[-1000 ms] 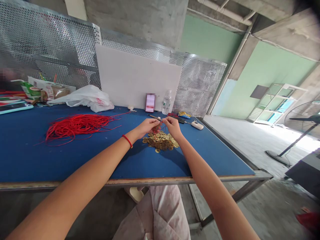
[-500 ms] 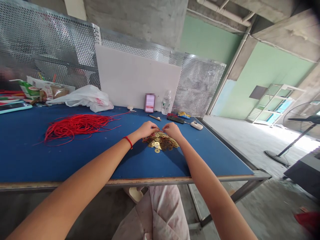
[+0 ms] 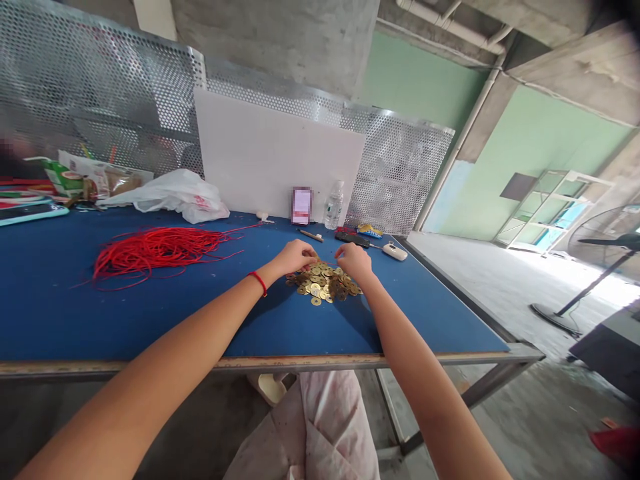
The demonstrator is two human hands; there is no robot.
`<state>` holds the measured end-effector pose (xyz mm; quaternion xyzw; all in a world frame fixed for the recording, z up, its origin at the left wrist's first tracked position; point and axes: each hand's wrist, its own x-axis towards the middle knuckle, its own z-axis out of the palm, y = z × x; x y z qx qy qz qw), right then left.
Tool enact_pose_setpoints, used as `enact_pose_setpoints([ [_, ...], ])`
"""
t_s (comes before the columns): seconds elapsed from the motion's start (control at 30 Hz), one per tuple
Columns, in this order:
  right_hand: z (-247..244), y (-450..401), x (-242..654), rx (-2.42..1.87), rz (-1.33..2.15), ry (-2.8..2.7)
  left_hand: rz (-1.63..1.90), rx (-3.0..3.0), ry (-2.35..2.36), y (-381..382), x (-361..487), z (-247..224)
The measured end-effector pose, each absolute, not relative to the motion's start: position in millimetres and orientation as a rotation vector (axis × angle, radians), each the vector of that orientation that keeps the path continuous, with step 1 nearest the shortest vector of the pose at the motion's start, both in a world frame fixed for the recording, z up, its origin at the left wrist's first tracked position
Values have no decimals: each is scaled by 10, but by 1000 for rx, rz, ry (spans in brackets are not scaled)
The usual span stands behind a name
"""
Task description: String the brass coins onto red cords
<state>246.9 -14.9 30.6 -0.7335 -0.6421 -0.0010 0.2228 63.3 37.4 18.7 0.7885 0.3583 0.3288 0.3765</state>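
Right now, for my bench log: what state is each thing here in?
Left hand: cupped at the coins' left edge
Right hand: fingers curled, at the coins' right side
Brass coins: loose, in a low heap
Red cord: loose, tangled bundle
Water bottle: upright
White plastic bag: crumpled
White board: leaning against perforated metal screen

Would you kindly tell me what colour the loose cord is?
The cord is bright red, shown best in the head view.

Left hand [image 3: 296, 257], right hand [image 3: 354, 261] flank brass coins [image 3: 323, 285].
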Motion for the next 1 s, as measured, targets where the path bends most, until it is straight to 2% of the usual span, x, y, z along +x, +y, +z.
enact_pose_setpoints([
  [0.2, 238, -71, 2478, -1955, 355, -2031, 813, 2088, 915, 417, 611, 159],
  [0.8, 271, -102, 2461, -1916, 193, -1898, 778, 2043, 908, 451, 605, 113],
  [1.0, 203, 30, 2492, -1611, 301, -1795, 752, 1976, 911, 406, 617, 144],
])
